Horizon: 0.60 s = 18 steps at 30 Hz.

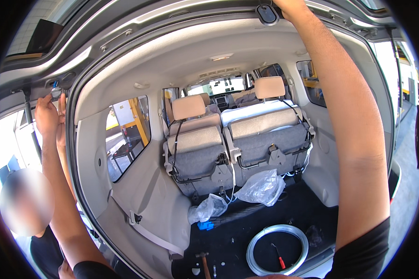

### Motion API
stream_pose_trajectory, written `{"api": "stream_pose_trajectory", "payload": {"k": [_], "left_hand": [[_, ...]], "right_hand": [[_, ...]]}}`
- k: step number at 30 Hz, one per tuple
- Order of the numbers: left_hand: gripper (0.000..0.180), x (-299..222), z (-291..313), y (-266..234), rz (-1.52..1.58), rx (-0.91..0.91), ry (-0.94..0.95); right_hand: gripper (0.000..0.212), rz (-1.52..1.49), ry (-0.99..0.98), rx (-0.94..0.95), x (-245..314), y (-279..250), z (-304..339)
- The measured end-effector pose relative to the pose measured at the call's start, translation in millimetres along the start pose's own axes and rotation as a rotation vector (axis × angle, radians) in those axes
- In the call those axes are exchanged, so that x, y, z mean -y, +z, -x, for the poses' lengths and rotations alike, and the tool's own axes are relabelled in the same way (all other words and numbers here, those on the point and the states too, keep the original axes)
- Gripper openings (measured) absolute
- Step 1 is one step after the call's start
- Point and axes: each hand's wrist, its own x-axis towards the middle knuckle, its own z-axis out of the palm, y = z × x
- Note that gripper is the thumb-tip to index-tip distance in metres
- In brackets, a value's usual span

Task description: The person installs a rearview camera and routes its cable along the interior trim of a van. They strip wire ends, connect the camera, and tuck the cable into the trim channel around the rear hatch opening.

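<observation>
High on the left, my left hand (46,117) reaches up to the frame of the car's rear opening. Its fingers close round a small grey fitting (56,92) with a bit of blue above it. Just behind, a co-worker's hand (62,116) is raised to the same spot, partly covered by my arm. My right hand (291,6) is up at the top edge of the raised tailgate, its fingers cut off by the picture. Beside it hangs a black oval part (267,15) with a pale rim.
Folded seats (265,125) stand ahead. Plastic bags (263,188) lie against them. On the black cargo floor are a wire coil (252,246), a red-handled screwdriver (281,261), a hammer (205,265) and a blue item (206,225). A co-worker (44,246) stands at the left.
</observation>
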Motion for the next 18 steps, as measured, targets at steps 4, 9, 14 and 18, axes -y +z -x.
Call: {"api": "stream_pose_trajectory", "payload": {"k": [4, 9, 14, 18], "left_hand": [[0.033, 1, 8, 16, 0.186, 0.033, -0.026], [0.031, 20, 21, -26, 0.077, 0.046, -0.129], [0.025, -24, 12, -4, 0.290, 0.001, -0.284], [0.026, -10, 13, 4, 0.384, 0.043, -0.405]], "right_hand": [[0.014, 0.159, -0.047, -0.025, 12, -7, 8], [0.014, 0.062, 0.010, 0.016, 3, 37, 16], [0.015, 0.076, -0.043, -0.117, 3, 17, 10], [0.018, 0.150, -0.090, -0.164, 4, 20, 13]]}}
